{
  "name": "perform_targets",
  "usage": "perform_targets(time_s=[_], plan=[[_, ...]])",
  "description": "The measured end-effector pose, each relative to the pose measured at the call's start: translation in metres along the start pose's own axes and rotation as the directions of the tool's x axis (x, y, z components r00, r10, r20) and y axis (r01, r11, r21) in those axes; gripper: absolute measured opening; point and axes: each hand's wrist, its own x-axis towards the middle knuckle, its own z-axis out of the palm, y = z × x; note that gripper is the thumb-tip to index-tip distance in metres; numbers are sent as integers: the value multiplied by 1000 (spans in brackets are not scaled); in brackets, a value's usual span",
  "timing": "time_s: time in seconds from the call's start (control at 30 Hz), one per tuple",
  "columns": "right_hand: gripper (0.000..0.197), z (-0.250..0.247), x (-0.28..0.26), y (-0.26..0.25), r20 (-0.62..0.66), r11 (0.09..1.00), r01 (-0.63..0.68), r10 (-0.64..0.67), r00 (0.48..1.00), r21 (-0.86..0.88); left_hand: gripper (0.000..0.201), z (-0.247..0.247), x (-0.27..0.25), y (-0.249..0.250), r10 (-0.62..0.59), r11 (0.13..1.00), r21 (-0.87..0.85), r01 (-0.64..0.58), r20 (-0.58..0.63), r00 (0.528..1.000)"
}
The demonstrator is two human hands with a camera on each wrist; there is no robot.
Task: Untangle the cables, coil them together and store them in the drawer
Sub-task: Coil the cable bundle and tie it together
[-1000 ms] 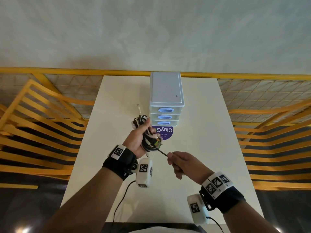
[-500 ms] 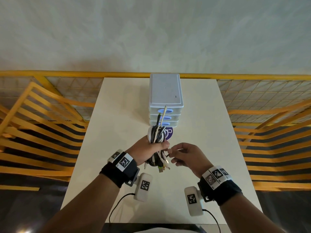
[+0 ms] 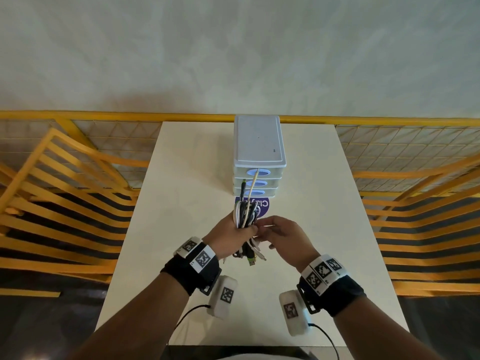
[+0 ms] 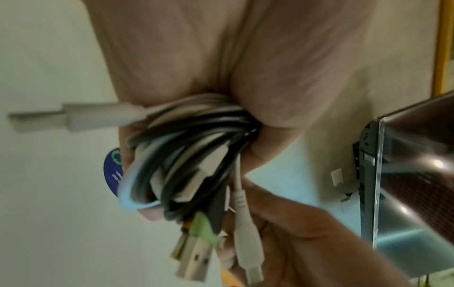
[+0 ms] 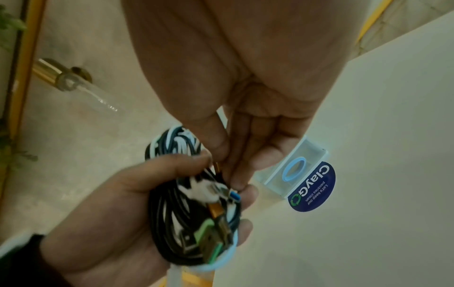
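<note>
Cables (image 3: 245,216) gripped in left hand (image 3: 228,236); right hand (image 3: 283,236) pinching them.

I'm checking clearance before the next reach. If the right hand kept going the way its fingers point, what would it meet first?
Probably the cable bundle gripped in the left hand; the right hand has its fingertips right at it already.
</note>
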Motion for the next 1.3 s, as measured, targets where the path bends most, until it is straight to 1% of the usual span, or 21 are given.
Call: perform_targets(time_s=[0.07, 0.13, 0.17, 0.27, 0.3, 0.37, 0.47, 0.5, 0.53, 0.63, 0.67, 0.77, 0.83, 0.9, 0.97, 1.03, 1.13, 1.2, 1.23, 1.27, 1.3], plan=[[23, -3, -3, -4, 39, 999, 26, -25, 999, -30, 19, -2, -1, -3, -22, 1000, 9, 23, -52, 998], [19, -7, -3, -7, 4, 993, 36, -36, 999, -115, 15, -5, -4, -5, -39, 999, 31, 41, -76, 996], [25, -8, -4, -9, -3, 988, 21, -22, 1000, -153, 13, -6, -6, -7, -51, 998, 35, 54, -72, 996], [73, -3, -4, -12, 103, 985, -47, 65, 993, -165, 6, -8, -9, -6, -39, 999, 32, 40, -19, 999], [79, 1, -4, -14, 139, 990, -45, 64, 988, -133, 5, -8, -9, -5, -13, 997, 75, 12, 4, 1000], [77, 11, -6, -23, 136, 996, 32, -20, 991, -89, 4, -6, -11, -4, 29, 974, 222, -43, 68, 997], [106, 14, -5, -31, -26, 955, 204, -215, 976, -216, 11, -4, -12, -8, 33, 941, 332, -61, 87, 996], [107, 13, -6, -34, -64, 941, 251, -271, 960, -229, 13, -6, -12, -11, 31, 933, 356, -54, 70, 997], [96, 10, -7, -36, -113, 940, 273, -299, 947, -204, 14, -7, -12, -12, 30, 924, 380, -49, 56, 998], [25, 1, -6, -36, -283, 956, 287, -290, 914, -53, 18, -13, -14, -18, 35, 910, 413, -44, 29, 999], [20, -1, -6, -36, -300, 954, 294, -295, 907, -49, 18, -15, -15, -20, 29, 915, 403, -35, 21, 999], [15, 4, -12, -36, -252, 949, 303, -315, 915, -88, 23, -18, -13, -27, -38, 949, 314, 30, 19, 999], [10, 13, -18, -37, -199, 945, 301, -321, 926, -125, 39, -19, -10, -31, -57, 982, 181, 45, 60, 997], [12, 24, -22, -34, -155, 938, 283, -315, 936, -199, 53, -19, -10, -32, -16, 1000, 5, 15, 131, 991], [18, 34, -22, -30, -157, 920, 257, -312, 937, -297, 48, -19, -14, -26, 51, 982, -189, -15, 185, 981], [20, 40, -24, -27, -139, 900, 295, -353, 925, -321, 41, -22, -16, -25, 72, 927, -375, 25, 241, 968], [22, 44, -25, -26, -107, 872, 396, -440, 891, -288, 33, -26, -19, -27, 64, 821, -556, 132, 320, 945], [23, 44, -23, -26, -110, 866, 414, -458, 882, -280, 34, -29, -20, -28, 0, 680, -686, 259, 353, 935], [23, 45, -22, -26, -123, 869, 409, -455, 882, -278, 34, -30, -20, -27, -13, 605, -745, 282, 345, 939], [23, 45, -21, -26, -134, 876, 399, -444, 886, -270, 32, -30, -20, -25, -20, 563, -778, 281, 327, 945], [22, 46, -19, -26, -143, 882, 389, -435, 889, -267, 36, -29, -19, -25, -47, 560, -778, 286, 315, 948]])
